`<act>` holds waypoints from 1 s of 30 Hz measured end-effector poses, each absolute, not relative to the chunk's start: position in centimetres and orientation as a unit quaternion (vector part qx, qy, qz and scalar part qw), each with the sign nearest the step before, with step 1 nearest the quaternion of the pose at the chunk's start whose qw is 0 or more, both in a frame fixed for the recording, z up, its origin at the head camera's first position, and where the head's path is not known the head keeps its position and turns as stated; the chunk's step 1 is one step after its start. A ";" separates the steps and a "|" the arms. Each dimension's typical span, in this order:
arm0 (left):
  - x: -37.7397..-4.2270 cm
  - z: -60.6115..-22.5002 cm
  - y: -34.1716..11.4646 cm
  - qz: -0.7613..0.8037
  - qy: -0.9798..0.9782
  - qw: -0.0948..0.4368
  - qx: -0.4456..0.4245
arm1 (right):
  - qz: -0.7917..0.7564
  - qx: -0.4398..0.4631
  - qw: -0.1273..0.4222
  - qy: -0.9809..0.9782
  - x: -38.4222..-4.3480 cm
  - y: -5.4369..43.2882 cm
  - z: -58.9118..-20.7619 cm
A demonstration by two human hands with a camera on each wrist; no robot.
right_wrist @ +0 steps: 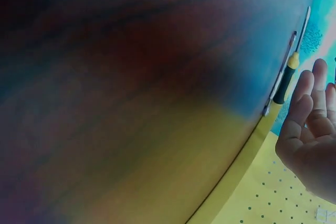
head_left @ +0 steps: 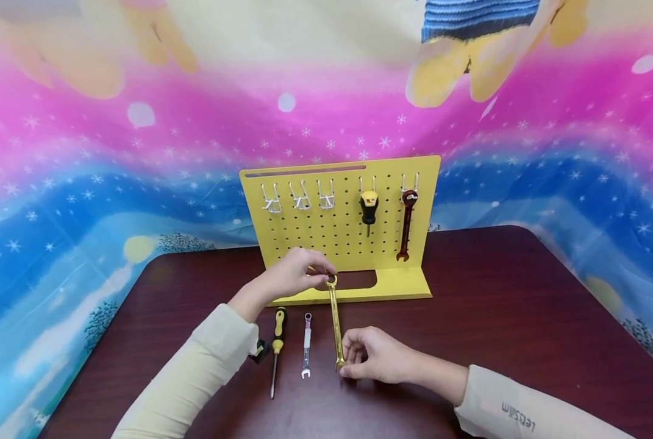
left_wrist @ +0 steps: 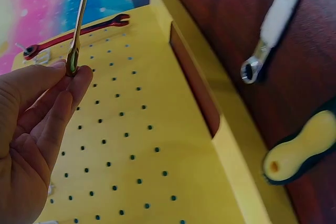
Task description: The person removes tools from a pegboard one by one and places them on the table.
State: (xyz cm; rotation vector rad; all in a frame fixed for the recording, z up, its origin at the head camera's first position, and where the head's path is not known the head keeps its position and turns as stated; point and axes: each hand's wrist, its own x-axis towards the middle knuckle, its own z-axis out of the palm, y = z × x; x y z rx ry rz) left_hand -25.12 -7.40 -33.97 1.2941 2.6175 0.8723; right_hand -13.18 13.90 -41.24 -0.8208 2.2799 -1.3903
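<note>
Left grip (head_left: 295, 274) pinches gold wrench (head_left: 335, 318); long axis near-far, ring end toward pegboard (head_left: 317, 230); right grip (head_left: 378, 356): cannot tell.

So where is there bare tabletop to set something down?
Right of the yellow pegboard, beyond the right hand, the table is bare; another patch lies left of the pegboard, past the left sleeve. In front it's crowded: yellow-black screwdriver, silver combination wrench, and gold combination wrench in the left hand.

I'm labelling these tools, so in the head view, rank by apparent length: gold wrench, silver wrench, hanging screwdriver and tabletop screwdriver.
Gold wrench and tabletop screwdriver: longest, too alike to rank
Silver wrench
Hanging screwdriver: shortest
</note>
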 end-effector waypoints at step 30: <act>-25.4 -39.0 -7.1 0.275 0.860 0.092 0.419 | -0.452 -0.279 0.222 0.817 -12.6 13.5 -42.4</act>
